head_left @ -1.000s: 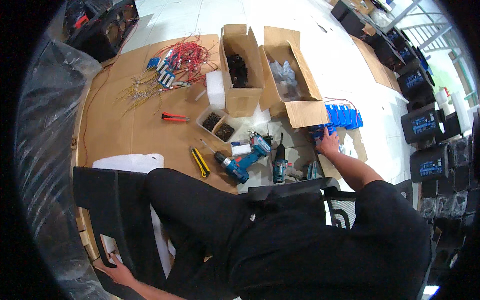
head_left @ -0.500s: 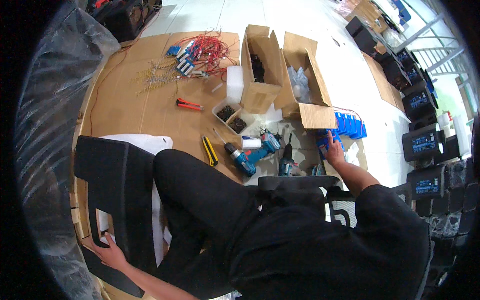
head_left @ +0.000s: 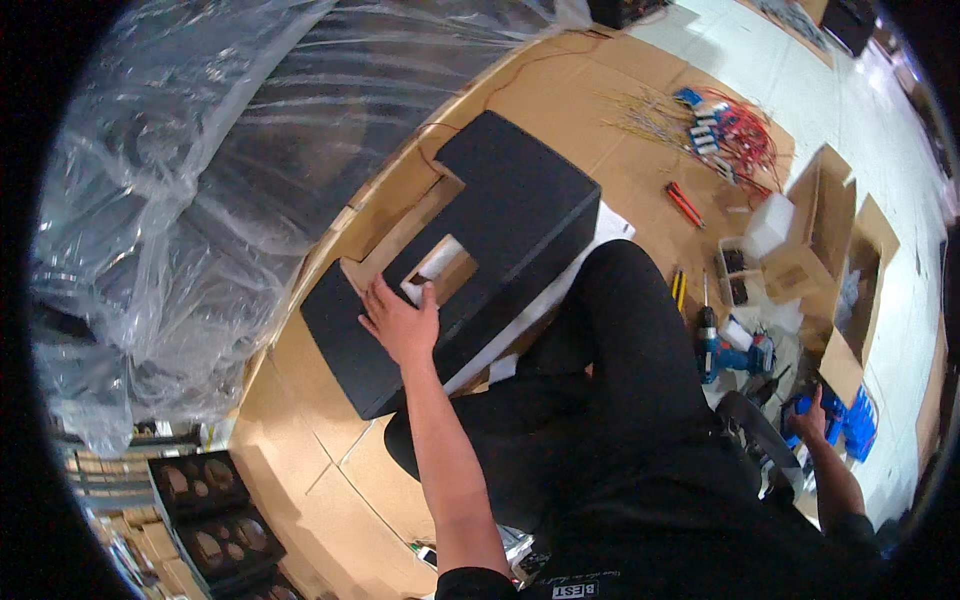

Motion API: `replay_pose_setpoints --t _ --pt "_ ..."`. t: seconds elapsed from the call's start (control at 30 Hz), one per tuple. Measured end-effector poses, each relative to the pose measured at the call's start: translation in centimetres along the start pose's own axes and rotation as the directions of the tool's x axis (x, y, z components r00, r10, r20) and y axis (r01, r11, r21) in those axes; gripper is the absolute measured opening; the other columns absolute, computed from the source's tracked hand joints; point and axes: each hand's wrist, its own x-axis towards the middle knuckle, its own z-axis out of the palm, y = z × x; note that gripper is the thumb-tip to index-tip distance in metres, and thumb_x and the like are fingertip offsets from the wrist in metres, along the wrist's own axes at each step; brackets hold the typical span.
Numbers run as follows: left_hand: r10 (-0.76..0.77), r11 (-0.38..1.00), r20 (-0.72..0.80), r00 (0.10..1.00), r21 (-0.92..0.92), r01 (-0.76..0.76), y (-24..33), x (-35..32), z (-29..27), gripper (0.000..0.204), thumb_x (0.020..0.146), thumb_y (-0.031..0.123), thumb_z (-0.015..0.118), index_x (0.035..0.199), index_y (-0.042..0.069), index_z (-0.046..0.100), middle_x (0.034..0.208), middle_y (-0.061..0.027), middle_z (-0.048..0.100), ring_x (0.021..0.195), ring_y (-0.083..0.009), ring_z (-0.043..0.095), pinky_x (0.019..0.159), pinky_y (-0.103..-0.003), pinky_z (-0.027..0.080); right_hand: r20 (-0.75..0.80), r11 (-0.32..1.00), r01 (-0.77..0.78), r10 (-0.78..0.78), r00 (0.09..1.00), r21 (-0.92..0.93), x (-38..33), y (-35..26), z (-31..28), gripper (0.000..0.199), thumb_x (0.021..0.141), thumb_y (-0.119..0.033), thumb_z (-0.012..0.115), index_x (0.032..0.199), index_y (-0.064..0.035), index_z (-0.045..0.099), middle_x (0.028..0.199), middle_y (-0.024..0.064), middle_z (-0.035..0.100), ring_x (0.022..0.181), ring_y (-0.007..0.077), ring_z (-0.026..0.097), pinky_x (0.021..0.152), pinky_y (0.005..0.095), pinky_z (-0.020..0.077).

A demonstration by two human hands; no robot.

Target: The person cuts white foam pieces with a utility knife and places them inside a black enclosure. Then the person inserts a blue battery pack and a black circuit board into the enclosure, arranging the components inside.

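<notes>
Black cabinet [head_left: 530,200] is lying beside the person's leg, over a white foam sheet [head_left: 612,226], on the cardboard-covered floor. Its rectangular cutout [head_left: 455,276] is already made and is standing uncovered; white pieces and bare wood-coloured surfaces are showing inside.

Left hand [head_left: 403,325] is resting on the cabinet by the cutout, fingers spread, thumb at the cutout's edge, not closing around anything.

Right hand [head_left: 808,420] is reaching out to the other side, among the blue packs [head_left: 858,428]. One digit is pointing outward; whether the others are gripping a pack, cannot tell.

Progress, as judged: no blue pack is sitting on the cabinet's visible faces, so any fitting there is looking undone. Red wire bundle [head_left: 745,135] is lying well apart from the cabinet. Power drill [head_left: 738,358] and red cutter [head_left: 685,205] are lying unheld. How much is remaining inside the cabinet, the view is not showing.
</notes>
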Motion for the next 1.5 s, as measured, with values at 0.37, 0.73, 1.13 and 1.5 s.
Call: replay_pose_setpoints --t 0.37,0.73,1.13,1.5 --pt "-0.254 0.425 -0.128 0.959 -0.905 -0.008 2.7 -10.1 -2.9 0.027 0.100 0.018 0.062 0.118 -0.003 0.064 0.119 -0.0145 0.066 0.109 -0.0244 0.062 0.098 -0.036 0.048 -0.187 0.480 0.497 -0.557 0.809 0.723 -11.3 -29.5 -19.6 0.079 0.071 0.001 0.065 0.144 -0.0072 0.035 0.116 0.0120 0.065 0.108 0.0218 0.063 0.094 0.0357 0.0499" --pt "0.589 -0.199 0.508 0.629 -0.663 0.722 7.1 -27.4 -6.1 0.085 0.095 0.060 0.058 0.151 -0.001 0.039 0.143 -0.0148 0.055 0.133 -0.0270 0.052 0.113 -0.042 0.039 -0.098 -0.040 0.825 -0.995 0.019 0.563 -21.2 -41.9 -12.7 0.091 0.069 -0.025 0.093 0.140 0.0030 0.042 0.126 0.0211 0.060 0.113 0.0298 0.064 0.097 0.0414 0.0512" --pt "0.538 0.304 0.553 0.636 -0.831 0.466 4.9 -23.6 -9.3 0.111 0.060 0.032 0.098 0.151 0.004 0.041 0.123 -0.0137 0.064 0.114 -0.0231 0.062 0.100 -0.037 0.048 0.230 0.144 0.745 -0.973 -0.013 0.651 -22.6 -43.1 -9.1 0.071 0.080 -0.023 0.079 0.144 -0.0107 0.050 0.121 0.0192 0.062 0.107 0.0385 0.065 0.092 0.0443 0.0548" --pt "0.388 0.482 0.687 0.614 -0.720 0.500 4.6 -23.7 -10.2 0.090 0.059 0.024 0.098 0.134 0.001 0.056 0.120 -0.0121 0.067 0.109 -0.0208 0.063 0.099 -0.036 0.049 0.435 0.488 0.123 -0.847 0.307 0.864 -21.3 -48.4 -8.3 0.027 0.101 -0.023 0.064 0.095 0.0021 0.070 0.080 0.0062 0.068 0.062 0.0078 0.058 0.056 0.0237 0.0462"
